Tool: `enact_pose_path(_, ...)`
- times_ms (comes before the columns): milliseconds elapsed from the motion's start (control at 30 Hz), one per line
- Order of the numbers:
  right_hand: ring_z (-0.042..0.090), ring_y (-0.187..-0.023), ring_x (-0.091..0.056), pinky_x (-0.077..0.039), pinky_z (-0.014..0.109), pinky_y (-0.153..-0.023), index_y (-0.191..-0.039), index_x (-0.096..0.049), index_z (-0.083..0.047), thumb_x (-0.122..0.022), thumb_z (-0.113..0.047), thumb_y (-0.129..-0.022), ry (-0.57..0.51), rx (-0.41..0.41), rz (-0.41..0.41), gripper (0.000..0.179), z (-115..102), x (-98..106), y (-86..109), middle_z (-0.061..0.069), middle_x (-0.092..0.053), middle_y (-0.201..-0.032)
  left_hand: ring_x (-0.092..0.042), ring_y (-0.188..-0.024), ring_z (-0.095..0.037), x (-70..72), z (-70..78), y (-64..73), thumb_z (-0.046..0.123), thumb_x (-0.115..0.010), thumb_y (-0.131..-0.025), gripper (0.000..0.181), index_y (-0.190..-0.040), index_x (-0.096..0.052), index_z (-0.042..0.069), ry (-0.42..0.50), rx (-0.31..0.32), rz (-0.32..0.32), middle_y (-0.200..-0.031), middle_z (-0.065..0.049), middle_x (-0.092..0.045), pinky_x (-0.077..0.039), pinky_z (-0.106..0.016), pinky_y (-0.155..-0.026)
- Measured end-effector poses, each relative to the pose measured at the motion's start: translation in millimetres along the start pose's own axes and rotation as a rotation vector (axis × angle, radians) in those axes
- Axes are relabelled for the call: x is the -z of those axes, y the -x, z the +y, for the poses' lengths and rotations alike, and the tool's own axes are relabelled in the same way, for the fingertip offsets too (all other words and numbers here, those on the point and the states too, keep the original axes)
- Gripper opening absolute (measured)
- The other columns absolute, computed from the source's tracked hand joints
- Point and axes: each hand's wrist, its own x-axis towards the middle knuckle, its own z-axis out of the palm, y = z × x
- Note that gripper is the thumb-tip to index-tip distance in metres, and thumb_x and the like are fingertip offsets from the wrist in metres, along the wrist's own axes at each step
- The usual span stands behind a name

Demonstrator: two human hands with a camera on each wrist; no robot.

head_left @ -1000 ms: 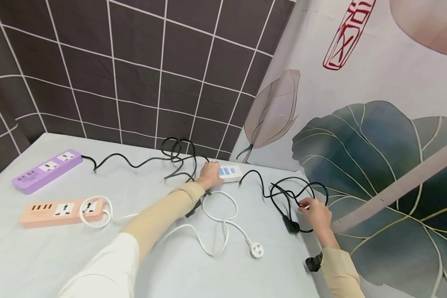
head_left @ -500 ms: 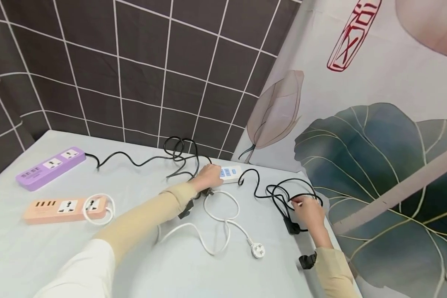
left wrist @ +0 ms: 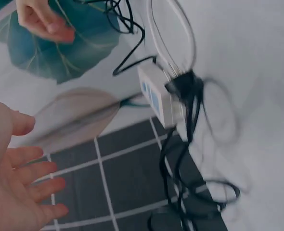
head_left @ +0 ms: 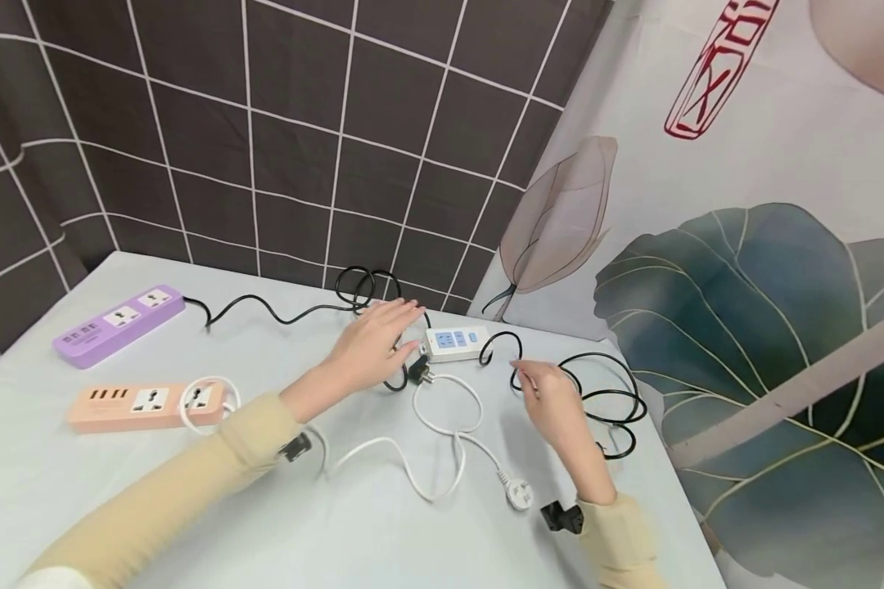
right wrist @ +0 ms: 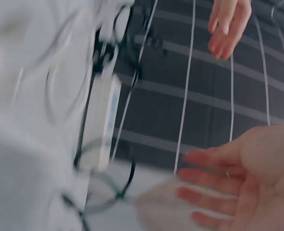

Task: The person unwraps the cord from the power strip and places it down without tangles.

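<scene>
My left hand (head_left: 368,348) hovers just left of the white power strip (head_left: 457,343) with blue sockets, fingers straight; in the left wrist view its palm and spread fingers hold nothing. A black plug (head_left: 418,370) lies by the strip's left end, under the left thumb's side. My right hand (head_left: 556,405) is over the table right of the strip, its fingers extended and apart from the thing below in the right wrist view. Next to it loops a loose black cord (head_left: 637,401), partly hidden behind the hand. The black cord's end by the strip (head_left: 486,357) curls at its right end.
A purple power strip (head_left: 121,325) with a black cord (head_left: 265,304) lies at the back left. In front of it sits an orange power strip (head_left: 136,407) with its white cord looped over one end. A white plug (head_left: 519,494) and its cord lie mid-table. Curtains hang behind.
The left hand has let go of the white power strip and lifted to the left. The right hand has released the black cord and moved left, toward the strip.
</scene>
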Motion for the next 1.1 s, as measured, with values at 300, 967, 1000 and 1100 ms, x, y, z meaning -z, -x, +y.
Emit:
enact_pose_path(300,0.031,-0.141,-0.035,-0.021,0.05,-0.116,-0.144,-0.044,-0.008,-0.053,-0.024,-0.097,-0.068,0.273,0.002,0.05,-59.2,-29.9,-13.0,0.012,-0.044,-0.148,-0.026,-0.145,-0.032,24.1,-17.2,52.3,0.03,-0.056,-0.095,0.057,-0.144,-0.042,0.005,-0.01,0.081,-0.049,-0.155,-0.013,-0.031,-0.015,-0.053,-0.117)
enact_pose_path(967,0.025,-0.147,-0.022,-0.016,0.05,-0.118,-0.152,-0.029,-0.017,-0.044,-0.044,-0.099,-0.053,0.258,-0.141,0.062,-83.7,-53.7,-12.0,0.004,-0.028,-0.158,-0.025,-0.145,-0.033,22.4,-27.0,69.8,0.037,-0.056,-0.093,0.066,-0.147,-0.037,0.005,-0.073,0.039,-0.089,-0.156,-0.013,-0.03,-0.014,-0.057,-0.116)
enact_pose_path(1000,0.025,-0.147,-0.022,-0.016,0.051,-0.118,-0.152,-0.029,-0.016,-0.045,-0.044,-0.098,-0.051,0.259,-0.141,0.062,-83.8,-53.8,-11.8,0.004,-0.028,-0.158,-0.025,-0.145,-0.033,22.2,-27.0,69.9,0.038,-0.056,-0.093,0.066,-0.147,-0.036,0.005,-0.077,0.04,-0.091,-0.156,-0.013,-0.03,-0.015,-0.057,-0.116)
enact_pose_path(1100,0.025,-0.147,-0.022,-0.016,0.051,-0.118,-0.151,-0.03,-0.015,-0.045,-0.043,-0.098,-0.051,0.267,-0.137,0.062,-83.9,-54.2,-11.1,0.004,-0.029,-0.158,-0.024,-0.145,-0.033,21.4,-26.8,71.0,0.037,-0.056,-0.093,0.066,-0.148,-0.036,0.006,-0.075,0.045,-0.097,-0.156,-0.013,-0.03,-0.014,-0.057,-0.116)
